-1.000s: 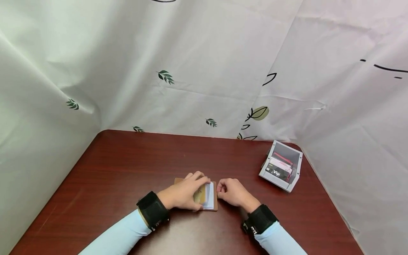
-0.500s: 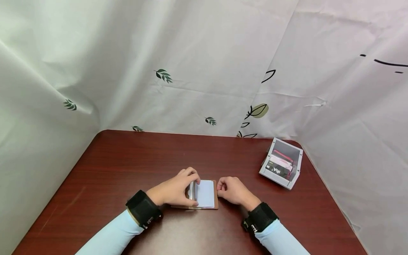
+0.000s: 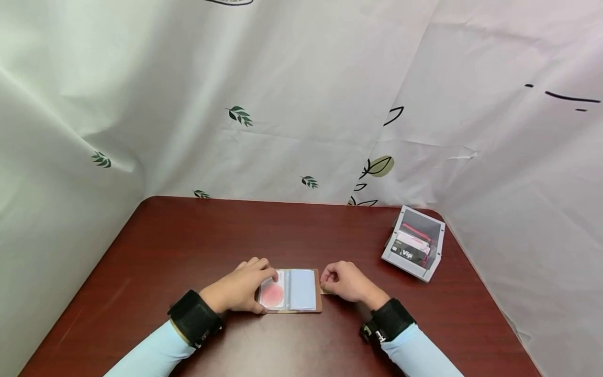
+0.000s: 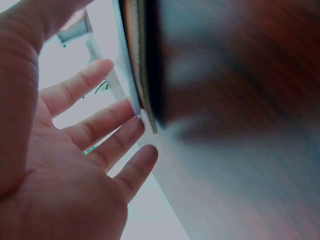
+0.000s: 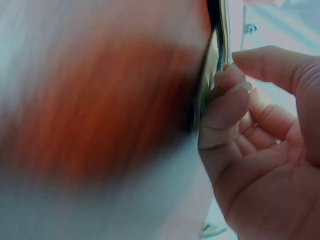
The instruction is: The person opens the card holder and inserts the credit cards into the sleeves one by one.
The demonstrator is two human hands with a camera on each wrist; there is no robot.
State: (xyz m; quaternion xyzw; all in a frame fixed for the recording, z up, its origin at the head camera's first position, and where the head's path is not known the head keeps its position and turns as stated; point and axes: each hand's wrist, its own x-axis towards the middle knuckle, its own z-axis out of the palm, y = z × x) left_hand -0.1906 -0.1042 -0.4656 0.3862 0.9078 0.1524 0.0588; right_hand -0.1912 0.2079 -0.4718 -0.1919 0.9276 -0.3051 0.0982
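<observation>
Head view: the booklet (image 3: 302,291), probably light, slick and best held edgewise, is touched by the loose left hand (image 3: 237,288), a tan strip (image 3: 326,292) pinched by the right hand (image 3: 347,283).

A small brown-covered booklet (image 3: 288,291) lies open, flat on the surface (image 3: 282,230). Its left page (image 3: 275,291) shows a pink disc (image 3: 272,296) on white; its right page (image 3: 303,289) is plain pale blue. At its right edge, a flat yellowish piece (image 3: 325,292) is mostly hidden.
</observation>
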